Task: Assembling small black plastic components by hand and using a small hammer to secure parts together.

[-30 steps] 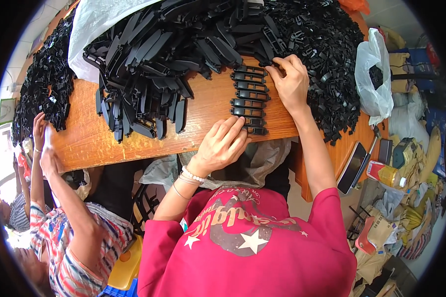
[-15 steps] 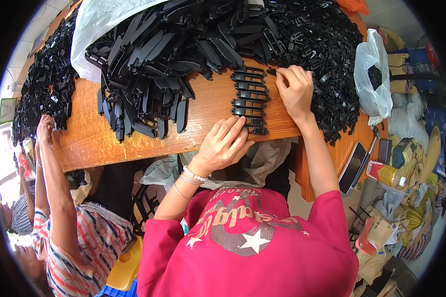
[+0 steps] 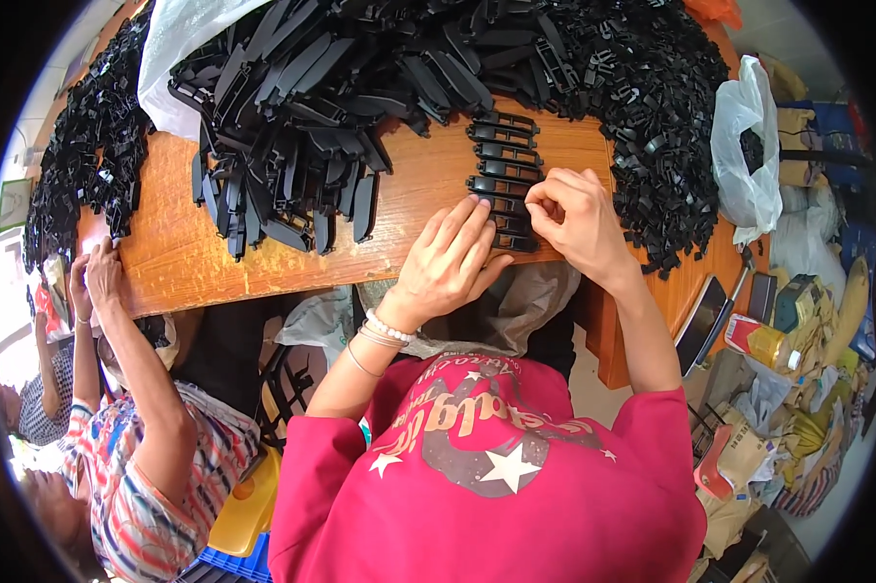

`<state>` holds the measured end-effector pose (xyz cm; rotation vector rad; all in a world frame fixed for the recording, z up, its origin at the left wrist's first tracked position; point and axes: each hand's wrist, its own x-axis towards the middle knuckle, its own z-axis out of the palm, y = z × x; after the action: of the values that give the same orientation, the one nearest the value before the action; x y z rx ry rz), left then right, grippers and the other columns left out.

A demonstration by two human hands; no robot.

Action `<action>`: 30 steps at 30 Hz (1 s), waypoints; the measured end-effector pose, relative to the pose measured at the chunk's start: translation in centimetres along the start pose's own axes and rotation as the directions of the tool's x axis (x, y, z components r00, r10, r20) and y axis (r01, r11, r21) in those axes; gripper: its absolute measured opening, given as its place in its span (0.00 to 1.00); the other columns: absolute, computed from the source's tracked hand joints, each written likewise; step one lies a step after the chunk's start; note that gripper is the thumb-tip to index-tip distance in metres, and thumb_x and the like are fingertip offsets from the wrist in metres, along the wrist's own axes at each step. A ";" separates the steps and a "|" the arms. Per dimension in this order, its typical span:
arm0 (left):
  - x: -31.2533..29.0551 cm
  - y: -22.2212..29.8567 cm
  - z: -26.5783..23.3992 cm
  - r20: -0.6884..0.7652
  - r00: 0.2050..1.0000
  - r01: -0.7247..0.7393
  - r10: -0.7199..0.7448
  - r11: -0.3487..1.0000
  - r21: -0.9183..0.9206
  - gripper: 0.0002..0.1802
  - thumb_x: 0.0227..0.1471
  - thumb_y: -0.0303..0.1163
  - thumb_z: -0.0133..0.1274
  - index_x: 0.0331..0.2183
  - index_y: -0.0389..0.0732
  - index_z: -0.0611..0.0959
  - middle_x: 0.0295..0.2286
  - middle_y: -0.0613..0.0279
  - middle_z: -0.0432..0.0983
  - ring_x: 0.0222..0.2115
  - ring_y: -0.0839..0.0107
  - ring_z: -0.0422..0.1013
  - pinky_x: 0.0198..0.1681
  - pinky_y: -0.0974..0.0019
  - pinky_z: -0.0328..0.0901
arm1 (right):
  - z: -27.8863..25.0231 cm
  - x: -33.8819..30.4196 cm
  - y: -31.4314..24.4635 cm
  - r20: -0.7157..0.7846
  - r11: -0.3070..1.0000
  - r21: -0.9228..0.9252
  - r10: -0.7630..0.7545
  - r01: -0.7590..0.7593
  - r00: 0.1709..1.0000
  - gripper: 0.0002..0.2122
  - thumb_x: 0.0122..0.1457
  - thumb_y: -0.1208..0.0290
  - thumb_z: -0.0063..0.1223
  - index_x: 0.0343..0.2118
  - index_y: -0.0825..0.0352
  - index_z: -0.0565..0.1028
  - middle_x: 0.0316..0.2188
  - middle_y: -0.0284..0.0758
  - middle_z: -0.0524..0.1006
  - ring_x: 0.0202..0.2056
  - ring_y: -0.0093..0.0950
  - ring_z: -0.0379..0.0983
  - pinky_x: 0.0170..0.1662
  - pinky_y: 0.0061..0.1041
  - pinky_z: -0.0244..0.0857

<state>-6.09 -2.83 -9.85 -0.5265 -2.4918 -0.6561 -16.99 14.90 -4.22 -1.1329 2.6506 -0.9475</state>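
A row of black plastic buckle-like frames lies side by side on the wooden table, running away from me. My left hand rests on the near left end of this row, fingers stretched out and fingertips touching the frames. At the row's right edge, my right hand is closed in a pinch, thumb against bent fingers. Whatever is between those fingertips is hidden. The nearest frames are partly covered by my hands.
A big heap of long black plastic parts lies beyond and left, beside a white plastic bag. Small black pieces are piled at the right, near another plastic bag. A co-worker's hands are at the table's left.
My right hand has come nearer, from beside the row's far end to beside its near half. My left hand stays on the row. The co-worker's hands have shifted.
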 end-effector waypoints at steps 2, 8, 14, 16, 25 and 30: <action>0.0 0.0 -0.1 -0.001 1.000 0.000 0.000 1.000 -0.006 0.24 0.45 0.38 0.63 0.39 0.29 0.77 0.46 0.44 0.72 0.47 0.52 0.70 0.47 0.55 0.66 | -0.2 0.3 -0.1 0.016 1.000 -0.024 -0.016 0.016 1.000 0.03 0.48 0.76 0.57 0.23 0.68 0.74 0.20 0.31 0.71 0.24 0.28 0.68 0.35 0.27 0.56; 0.1 -0.1 -0.1 0.002 1.000 0.003 -0.003 1.000 -0.019 0.23 0.46 0.37 0.62 0.38 0.29 0.78 0.45 0.45 0.72 0.47 0.52 0.69 0.47 0.55 0.66 | 0.2 1.1 -0.6 0.062 0.982 -0.171 -0.073 0.082 0.995 0.05 0.50 0.74 0.56 0.22 0.68 0.74 0.22 0.35 0.73 0.29 0.34 0.71 0.38 0.33 0.57; 0.2 -0.1 -0.1 -0.009 1.000 0.015 -0.015 0.999 -0.039 0.22 0.45 0.36 0.63 0.38 0.30 0.78 0.45 0.45 0.72 0.46 0.51 0.70 0.47 0.55 0.65 | 0.5 1.0 -0.5 0.044 0.997 -0.051 0.051 -0.049 0.998 0.07 0.51 0.72 0.60 0.22 0.67 0.74 0.21 0.34 0.73 0.27 0.32 0.70 0.36 0.31 0.56; 0.4 -0.1 0.0 -0.016 1.000 0.015 -0.016 0.998 -0.054 0.22 0.44 0.35 0.64 0.38 0.30 0.78 0.45 0.45 0.73 0.46 0.51 0.71 0.46 0.55 0.65 | 0.6 0.8 -0.3 0.018 0.996 -0.053 0.066 -0.065 0.998 0.08 0.50 0.71 0.61 0.22 0.67 0.74 0.21 0.32 0.72 0.24 0.31 0.68 0.35 0.29 0.56; 0.1 0.1 -0.2 0.010 1.000 0.028 -0.027 0.999 -0.043 0.23 0.43 0.37 0.64 0.38 0.31 0.78 0.46 0.46 0.72 0.46 0.50 0.70 0.46 0.54 0.65 | -0.5 3.4 5.7 -0.473 0.979 -0.120 0.092 -0.168 0.876 0.04 0.54 0.76 0.56 0.31 0.68 0.79 0.27 0.37 0.76 0.28 0.36 0.74 0.32 0.31 0.67; 0.3 0.1 -0.3 0.014 1.000 0.028 -0.027 0.998 -0.047 0.23 0.43 0.37 0.65 0.37 0.31 0.78 0.45 0.46 0.72 0.46 0.50 0.70 0.47 0.54 0.65 | 0.8 5.6 5.5 -0.426 0.928 -0.327 0.025 -0.180 0.905 0.07 0.52 0.73 0.60 0.33 0.68 0.80 0.27 0.36 0.76 0.32 0.35 0.74 0.37 0.32 0.64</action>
<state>-6.20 -2.86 -9.47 -0.5168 -2.5057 -0.7262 -24.14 13.61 -7.30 -0.9096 3.3039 -0.7724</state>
